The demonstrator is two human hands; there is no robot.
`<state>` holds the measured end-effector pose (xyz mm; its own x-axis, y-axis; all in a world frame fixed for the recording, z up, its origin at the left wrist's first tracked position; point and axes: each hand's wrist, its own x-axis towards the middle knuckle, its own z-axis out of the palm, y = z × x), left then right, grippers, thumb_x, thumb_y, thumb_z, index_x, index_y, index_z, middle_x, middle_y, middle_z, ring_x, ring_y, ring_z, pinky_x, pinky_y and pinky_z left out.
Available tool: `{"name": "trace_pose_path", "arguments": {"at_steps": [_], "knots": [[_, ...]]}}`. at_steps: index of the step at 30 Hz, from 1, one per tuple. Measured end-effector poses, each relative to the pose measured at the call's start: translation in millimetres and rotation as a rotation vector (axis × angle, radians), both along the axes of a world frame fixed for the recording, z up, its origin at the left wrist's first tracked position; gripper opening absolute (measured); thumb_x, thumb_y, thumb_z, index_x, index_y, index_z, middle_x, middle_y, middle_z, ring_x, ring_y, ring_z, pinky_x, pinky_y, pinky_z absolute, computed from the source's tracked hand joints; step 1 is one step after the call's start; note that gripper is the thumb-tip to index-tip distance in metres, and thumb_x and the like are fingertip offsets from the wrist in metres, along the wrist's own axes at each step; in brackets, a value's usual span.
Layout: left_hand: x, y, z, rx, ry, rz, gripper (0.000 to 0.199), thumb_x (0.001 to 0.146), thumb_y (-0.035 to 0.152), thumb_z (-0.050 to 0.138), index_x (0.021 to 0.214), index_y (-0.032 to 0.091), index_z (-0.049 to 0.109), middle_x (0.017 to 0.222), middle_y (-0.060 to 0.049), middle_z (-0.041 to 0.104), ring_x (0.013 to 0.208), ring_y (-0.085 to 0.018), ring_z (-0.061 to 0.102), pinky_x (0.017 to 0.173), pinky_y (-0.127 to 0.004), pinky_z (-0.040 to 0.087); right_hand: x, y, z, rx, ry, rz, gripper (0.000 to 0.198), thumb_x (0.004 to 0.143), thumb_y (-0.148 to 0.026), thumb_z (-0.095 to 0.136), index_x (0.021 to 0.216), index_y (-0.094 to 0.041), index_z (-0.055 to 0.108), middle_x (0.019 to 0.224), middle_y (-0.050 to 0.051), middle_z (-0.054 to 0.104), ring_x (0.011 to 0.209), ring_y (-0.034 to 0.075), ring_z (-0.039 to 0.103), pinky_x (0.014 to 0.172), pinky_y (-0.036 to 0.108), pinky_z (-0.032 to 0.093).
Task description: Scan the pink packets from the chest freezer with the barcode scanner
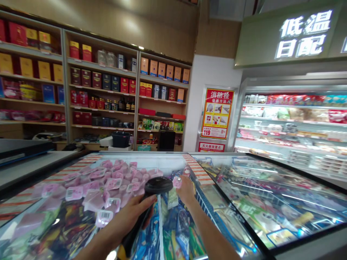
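Black scanner (158, 185) is above the freezer (151, 159), its handle wrapped by the left hand's (139, 209) fingers. Just beside its head, the right hand's (187, 191) fingers pinch a small pink pack (177, 182). Similar pink packs (113, 183) lie leftward; stocked shelves (138, 83) stand behind.

You face wall shelves (101, 68), orange boxes (161, 70) in their upper right corner; past their right edge, a red fire-hydrant poster (217, 112) and a display fridge (282, 83).

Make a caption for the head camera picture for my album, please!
Left hand gripping a black scanner, right hand holding a small pink pack, near a heap of pink packs.
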<state>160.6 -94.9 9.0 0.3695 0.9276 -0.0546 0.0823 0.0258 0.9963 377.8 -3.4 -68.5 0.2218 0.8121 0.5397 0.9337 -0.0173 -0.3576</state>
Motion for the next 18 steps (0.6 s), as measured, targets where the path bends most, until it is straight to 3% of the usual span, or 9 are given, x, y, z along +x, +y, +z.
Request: {"name": "trace_pose_path", "arguments": {"at_steps": [7,15,18], "knots": [[4,4,2.3,0.015,0.052,-0.012,0.042,0.063,0.058,0.052,0.058,0.016,0.051,0.044,0.003,0.051,0.039,-0.007,0.043,0.040,-0.019,0.032,2,3,0,-0.009,0.024,-0.022,0.031,0.065,-0.013,0.049,0.095,-0.015,0.056,0.092,0.010,0.061,0.093,0.021,0.054,0.079,0.027,0.039],[-16,16,6.3,0.003,-0.017,0.148,0.040,0.060,0.056,0.056,0.059,0.016,0.052,0.044,0.003,0.052,0.039,-0.008,0.044,0.041,-0.020,0.033,62,-6,-4,-0.117,0.178,-0.355,0.031,0.069,-0.023,0.048,0.097,-0.015,0.056,0.096,0.014,0.061,0.092,0.027,0.056,0.075,0.035,0.041],[-32,22,5.8,0.005,-0.001,0.193,0.043,0.060,0.058,0.054,0.056,0.016,0.052,0.042,0.002,0.052,0.039,-0.009,0.045,0.041,-0.019,0.033,81,-12,-1,-0.151,0.232,-0.444,0.040,0.069,-0.029,0.047,0.105,-0.013,0.054,0.101,0.017,0.058,0.096,0.031,0.054,0.077,0.041,0.039]]}}
